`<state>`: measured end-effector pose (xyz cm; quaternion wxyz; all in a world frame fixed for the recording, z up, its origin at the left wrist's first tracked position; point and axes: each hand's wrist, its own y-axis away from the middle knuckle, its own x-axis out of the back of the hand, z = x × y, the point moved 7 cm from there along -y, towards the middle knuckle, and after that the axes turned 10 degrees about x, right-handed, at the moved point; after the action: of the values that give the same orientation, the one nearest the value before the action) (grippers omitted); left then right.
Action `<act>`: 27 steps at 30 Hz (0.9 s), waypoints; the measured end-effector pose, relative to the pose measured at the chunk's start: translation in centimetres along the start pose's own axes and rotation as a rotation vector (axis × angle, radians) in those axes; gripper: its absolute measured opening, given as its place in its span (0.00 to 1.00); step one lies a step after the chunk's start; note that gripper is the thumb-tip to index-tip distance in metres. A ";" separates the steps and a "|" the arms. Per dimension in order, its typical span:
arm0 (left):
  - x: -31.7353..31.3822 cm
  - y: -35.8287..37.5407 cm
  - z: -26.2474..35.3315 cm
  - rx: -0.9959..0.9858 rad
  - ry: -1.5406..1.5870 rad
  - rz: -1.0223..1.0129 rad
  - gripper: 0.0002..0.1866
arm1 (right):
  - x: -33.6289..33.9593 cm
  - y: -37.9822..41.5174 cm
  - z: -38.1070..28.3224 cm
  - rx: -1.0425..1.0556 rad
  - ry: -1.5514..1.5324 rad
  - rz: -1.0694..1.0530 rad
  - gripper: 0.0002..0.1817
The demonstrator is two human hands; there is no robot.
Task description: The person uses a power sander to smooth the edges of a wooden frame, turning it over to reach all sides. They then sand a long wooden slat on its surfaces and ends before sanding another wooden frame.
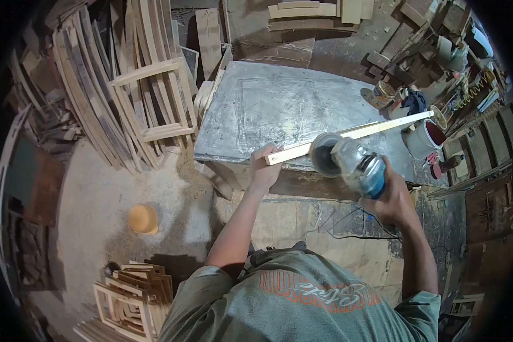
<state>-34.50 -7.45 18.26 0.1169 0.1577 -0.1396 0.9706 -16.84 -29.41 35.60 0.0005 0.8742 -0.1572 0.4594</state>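
Sanding step in hand, I judge: left hand (263, 165) wraps closed on near end of wood strip (350, 135), which runs centre to right of frame across the worktable (256, 108). Right hand (394, 199) fist-tight round disc sander (347, 162), disc touching strip. Next needs steady pressure along it. White bucket (423, 138), right: dark red inside; contents unclear.

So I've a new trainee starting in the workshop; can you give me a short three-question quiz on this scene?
1. True or false: the left hand holds the wooden strip.
2. Which hand grips the power sander?
3. The white bucket stands: A) on the floor, B) on the workbench beside the strip's far end.

Key: 1 true; 2 right hand; 3 B.
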 end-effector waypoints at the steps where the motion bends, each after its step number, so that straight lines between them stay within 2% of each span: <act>1: 0.0 0.0 0.2 -0.017 -0.036 0.019 0.18 | 0.6 0.2 1.5 0.003 -0.042 0.048 0.50; 2: -0.1 0.1 0.1 -0.012 -0.059 0.031 0.18 | 0.9 0.2 4.3 -0.044 -0.135 0.075 0.50; 5: -0.3 0.1 -0.3 -0.017 -0.096 0.057 0.18 | 3.6 -0.2 8.1 -0.003 -0.248 0.167 0.49; 8: -0.4 -0.1 -0.6 -0.049 -0.052 0.064 0.17 | 5.7 -0.3 12.0 -0.193 -0.257 0.181 0.47; 9: -0.4 -0.2 -0.8 -0.052 -0.024 0.068 0.17 | 5.8 -0.3 12.0 -0.196 -0.259 0.188 0.46; 12: -0.5 -0.5 -1.4 0.016 0.041 0.029 0.15 | 5.6 -0.2 11.3 -0.207 -0.259 0.216 0.43; 15: -0.8 -0.5 -2.5 0.039 0.081 0.004 0.13 | 2.5 -0.6 6.6 -0.049 -0.255 0.183 0.44; 17: -0.8 -0.6 -2.8 -0.028 0.065 0.025 0.14 | 0.7 -0.7 3.3 -0.022 0.086 0.051 0.47; 19: -0.7 -0.3 -2.2 -0.152 0.023 0.061 0.17 | -0.7 -1.2 -1.0 0.019 0.160 -0.135 0.50; 21: 0.3 0.2 0.0 -0.105 0.132 -0.021 0.13 | -1.4 -1.5 -2.8 0.055 0.120 -0.193 0.50; 23: 0.2 0.3 0.1 -0.076 0.170 -0.020 0.13 | -1.2 -1.4 -2.7 0.070 0.109 -0.207 0.49; 26: -0.8 -0.4 -3.7 -0.112 0.136 -0.014 0.09 | -0.1 -1.2 0.1 0.013 0.141 -0.167 0.49; 27: -0.6 -0.5 -3.3 -0.054 0.102 -0.010 0.10 | 0.7 -1.1 1.0 0.001 0.120 -0.125 0.49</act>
<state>-34.68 -6.11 15.12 0.1330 0.1053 -0.1589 0.9726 -15.37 -28.71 35.75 0.0381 0.8532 -0.1020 0.5101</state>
